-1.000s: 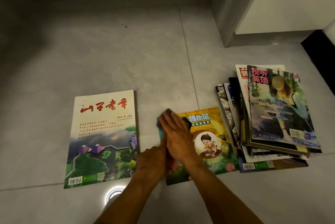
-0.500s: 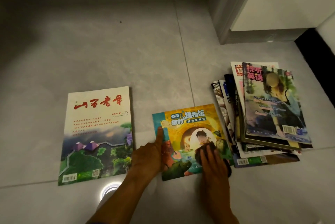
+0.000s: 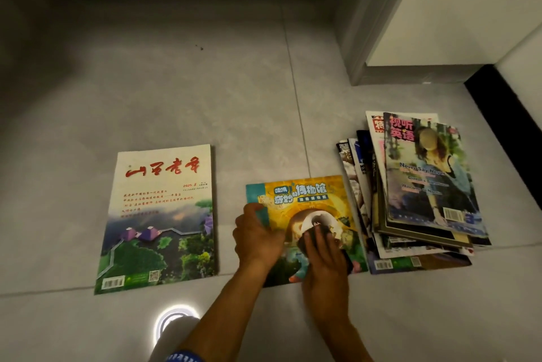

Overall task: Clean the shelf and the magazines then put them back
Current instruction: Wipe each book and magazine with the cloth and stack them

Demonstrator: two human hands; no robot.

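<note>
Right hand (image 3: 322,256) lies flat-fingered on a dark cloth (image 3: 315,237), pressing it onto the yellow magazine (image 3: 311,203) on the floor (image 3: 176,92). Left hand (image 3: 256,237), fingers loosely curled, rests on that magazine's left edge. A white-topped magazine (image 3: 159,215) lies left, apart. The magazine stack (image 3: 416,191) sits right, overlapping the yellow cover's edge.

Left hand (image 3: 258,240) rests with its fingers loosely spread, thumb pointing away; right hand (image 3: 324,256) presses down, fingers straight.
</note>
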